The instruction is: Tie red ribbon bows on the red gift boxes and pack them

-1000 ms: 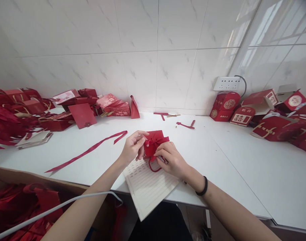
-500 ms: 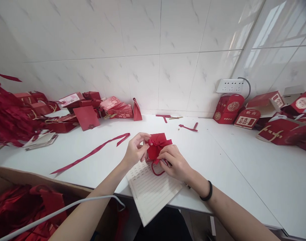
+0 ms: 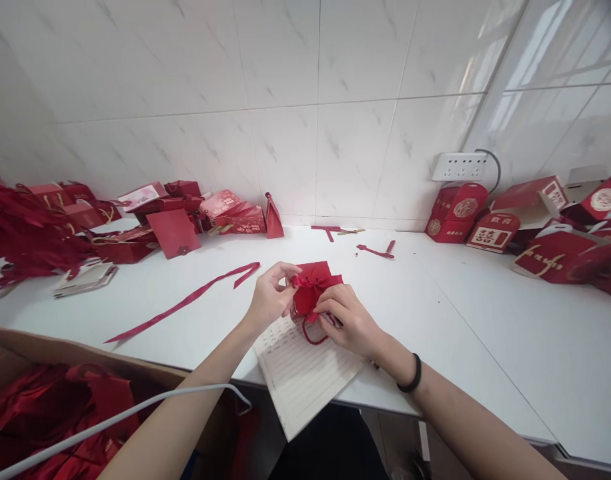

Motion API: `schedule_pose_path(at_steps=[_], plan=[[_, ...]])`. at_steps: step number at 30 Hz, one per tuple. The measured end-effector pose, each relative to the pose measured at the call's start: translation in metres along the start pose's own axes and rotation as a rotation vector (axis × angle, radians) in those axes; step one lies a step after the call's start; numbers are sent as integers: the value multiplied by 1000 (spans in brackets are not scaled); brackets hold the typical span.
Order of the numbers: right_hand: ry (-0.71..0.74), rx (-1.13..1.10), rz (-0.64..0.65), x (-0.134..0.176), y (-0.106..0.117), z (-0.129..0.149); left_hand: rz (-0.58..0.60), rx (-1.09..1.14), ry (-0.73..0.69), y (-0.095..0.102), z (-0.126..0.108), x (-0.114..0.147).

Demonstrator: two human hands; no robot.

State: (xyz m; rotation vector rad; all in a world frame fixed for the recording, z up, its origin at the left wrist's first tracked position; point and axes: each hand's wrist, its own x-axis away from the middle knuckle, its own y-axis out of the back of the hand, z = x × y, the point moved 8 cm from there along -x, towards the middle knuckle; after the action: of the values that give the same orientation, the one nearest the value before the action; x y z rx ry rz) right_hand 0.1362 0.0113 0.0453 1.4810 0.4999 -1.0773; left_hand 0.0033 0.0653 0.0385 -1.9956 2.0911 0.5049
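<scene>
On the white table, a small red gift box lies over the top edge of a lined notebook, between the two hands; the left hand pinches the left loop of its ribbon bow between thumb and forefinger, while the right hand, fingers bunched, pinches a lower tail, apparently to keep the knot taut. A cardboard carton beside the left forearm contains crumpled red material, its kind unclear.
</scene>
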Motion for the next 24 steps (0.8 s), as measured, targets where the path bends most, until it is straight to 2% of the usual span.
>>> schedule_pose_path(at_steps=[6,8,11,13,16,20,24], plan=[[5,-3,-2,1,0,0,0,-59,-40,2,5,0],[11,2,-1,1,0,1,-85,-103,-125,10,-3,1],[19,22,-4,1,0,3,-259,-287,-340,21,-27,8],[26,38,-13,1,-1,4,-207,-498,-464,10,-39,12],[48,58,-44,2,0,7,8,-708,-494,-14,-35,12],[95,77,-88,4,1,12,122,-618,-356,-21,-19,6],[104,72,-93,4,1,13,112,-449,-276,-13,-14,2]])
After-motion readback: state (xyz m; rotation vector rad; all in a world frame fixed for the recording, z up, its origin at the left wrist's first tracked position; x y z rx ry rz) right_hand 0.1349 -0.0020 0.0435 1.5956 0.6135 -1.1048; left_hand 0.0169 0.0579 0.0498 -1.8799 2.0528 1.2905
